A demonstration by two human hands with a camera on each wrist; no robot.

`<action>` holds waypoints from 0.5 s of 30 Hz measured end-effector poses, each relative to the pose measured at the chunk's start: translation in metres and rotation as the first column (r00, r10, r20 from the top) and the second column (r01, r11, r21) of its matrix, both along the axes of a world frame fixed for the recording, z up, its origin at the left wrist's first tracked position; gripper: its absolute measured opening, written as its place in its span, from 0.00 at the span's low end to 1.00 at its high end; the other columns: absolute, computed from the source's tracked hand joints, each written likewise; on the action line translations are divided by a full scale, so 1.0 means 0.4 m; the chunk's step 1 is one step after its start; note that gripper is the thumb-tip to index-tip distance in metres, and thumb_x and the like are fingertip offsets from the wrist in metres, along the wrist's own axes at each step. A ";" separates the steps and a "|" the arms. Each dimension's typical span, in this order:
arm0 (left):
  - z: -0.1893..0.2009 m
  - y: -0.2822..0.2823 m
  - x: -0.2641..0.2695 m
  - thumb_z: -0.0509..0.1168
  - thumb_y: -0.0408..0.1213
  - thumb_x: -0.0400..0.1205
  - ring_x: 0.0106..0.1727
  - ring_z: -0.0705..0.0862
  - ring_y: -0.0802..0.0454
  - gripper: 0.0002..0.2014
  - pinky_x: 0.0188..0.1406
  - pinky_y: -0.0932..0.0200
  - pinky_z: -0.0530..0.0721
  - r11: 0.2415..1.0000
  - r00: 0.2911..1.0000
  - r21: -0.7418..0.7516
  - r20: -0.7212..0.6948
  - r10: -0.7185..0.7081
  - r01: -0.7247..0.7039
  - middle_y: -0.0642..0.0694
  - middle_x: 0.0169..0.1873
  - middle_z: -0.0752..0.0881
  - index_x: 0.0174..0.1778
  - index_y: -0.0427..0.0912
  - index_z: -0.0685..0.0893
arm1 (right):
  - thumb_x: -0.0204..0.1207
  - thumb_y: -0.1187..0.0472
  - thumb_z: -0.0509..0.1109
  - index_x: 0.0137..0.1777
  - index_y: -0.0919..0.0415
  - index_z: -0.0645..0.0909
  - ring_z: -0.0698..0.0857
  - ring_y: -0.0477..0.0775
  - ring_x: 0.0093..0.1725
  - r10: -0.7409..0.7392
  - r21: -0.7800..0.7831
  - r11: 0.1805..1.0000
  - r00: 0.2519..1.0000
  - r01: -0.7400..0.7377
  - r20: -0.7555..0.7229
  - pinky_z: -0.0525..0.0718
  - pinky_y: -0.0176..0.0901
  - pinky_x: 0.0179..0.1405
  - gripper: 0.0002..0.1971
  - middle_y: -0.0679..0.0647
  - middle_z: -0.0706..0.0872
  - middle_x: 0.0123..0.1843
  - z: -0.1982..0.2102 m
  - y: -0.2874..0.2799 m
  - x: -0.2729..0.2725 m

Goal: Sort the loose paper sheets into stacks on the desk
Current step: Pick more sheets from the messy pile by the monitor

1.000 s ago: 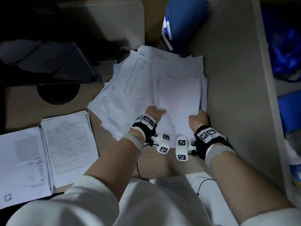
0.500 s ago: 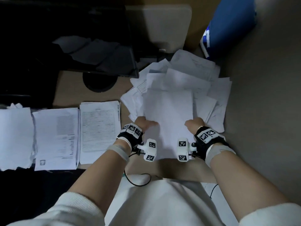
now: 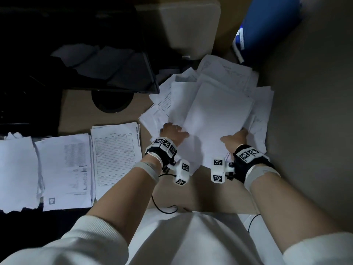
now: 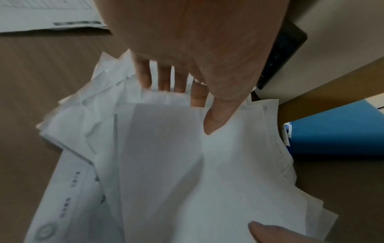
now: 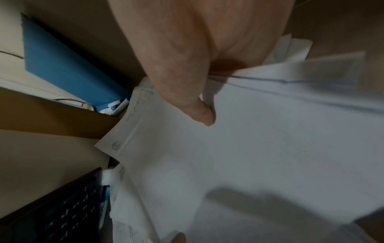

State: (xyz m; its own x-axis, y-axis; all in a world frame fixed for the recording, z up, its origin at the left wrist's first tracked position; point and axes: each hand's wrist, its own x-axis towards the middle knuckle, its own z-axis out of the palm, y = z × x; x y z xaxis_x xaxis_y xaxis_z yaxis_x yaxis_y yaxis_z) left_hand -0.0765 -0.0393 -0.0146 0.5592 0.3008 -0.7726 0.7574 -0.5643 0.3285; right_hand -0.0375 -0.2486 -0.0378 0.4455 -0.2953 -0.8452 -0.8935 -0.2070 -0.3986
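Lifting a small bundle of blank white paper sheets (image 3: 215, 123) off the messy heap of loose printed pages (image 3: 235, 77) looks like the step in hand. Left hand (image 3: 172, 133) and right hand (image 3: 236, 138) pinch the bundle's near corners, thumbs on top, fingers (image 4: 164, 78) tucked beneath. Wrists sit low over the tan wooden counter (image 3: 76, 109). Next, I judge, carry it left to the three sorted stacks (image 3: 65, 169).
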 end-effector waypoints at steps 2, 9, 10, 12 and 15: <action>-0.016 0.010 0.011 0.72 0.48 0.78 0.73 0.76 0.42 0.27 0.74 0.52 0.72 0.995 0.996 -0.052 0.033 0.083 -0.081 0.42 0.73 0.75 0.72 0.41 0.79 | 0.81 0.69 0.69 0.84 0.69 0.50 0.73 0.60 0.76 0.047 -0.051 0.998 0.999 -0.046 0.020 0.71 0.46 0.71 0.38 0.62 0.66 0.81 0.002 0.005 0.001; -0.031 0.017 0.030 0.74 0.34 0.77 0.70 0.79 0.40 0.35 0.72 0.47 0.76 0.918 0.920 -0.221 0.140 0.365 -0.331 0.37 0.71 0.78 0.77 0.37 0.63 | 0.81 0.72 0.62 0.69 0.67 0.77 0.79 0.54 0.56 0.173 -0.099 0.981 0.984 -0.167 0.049 0.75 0.41 0.53 0.16 0.55 0.80 0.58 -0.006 -0.022 -0.002; -0.037 0.017 0.031 0.73 0.33 0.78 0.70 0.80 0.40 0.36 0.74 0.47 0.76 0.898 0.906 -0.255 0.137 0.400 -0.358 0.37 0.71 0.79 0.79 0.37 0.61 | 0.81 0.73 0.61 0.65 0.65 0.79 0.79 0.54 0.54 0.169 -0.094 0.982 0.983 -0.162 0.077 0.75 0.41 0.53 0.15 0.55 0.81 0.55 -0.010 -0.026 -0.004; -0.037 0.011 0.027 0.70 0.33 0.80 0.70 0.80 0.38 0.34 0.73 0.45 0.76 0.895 0.907 -0.269 0.131 0.399 -0.355 0.36 0.70 0.80 0.80 0.37 0.62 | 0.80 0.72 0.62 0.66 0.65 0.80 0.80 0.55 0.54 0.150 -0.072 0.987 0.985 -0.144 0.086 0.76 0.43 0.55 0.16 0.55 0.82 0.55 0.000 -0.028 -0.012; -0.041 -0.002 0.008 0.61 0.36 0.86 0.70 0.79 0.36 0.24 0.72 0.48 0.75 0.924 0.930 -0.225 0.129 0.344 -0.310 0.34 0.70 0.80 0.78 0.33 0.68 | 0.79 0.71 0.64 0.64 0.63 0.79 0.80 0.56 0.54 0.173 -0.054 0.984 0.980 -0.169 0.094 0.76 0.44 0.55 0.15 0.54 0.83 0.56 0.014 -0.023 -0.021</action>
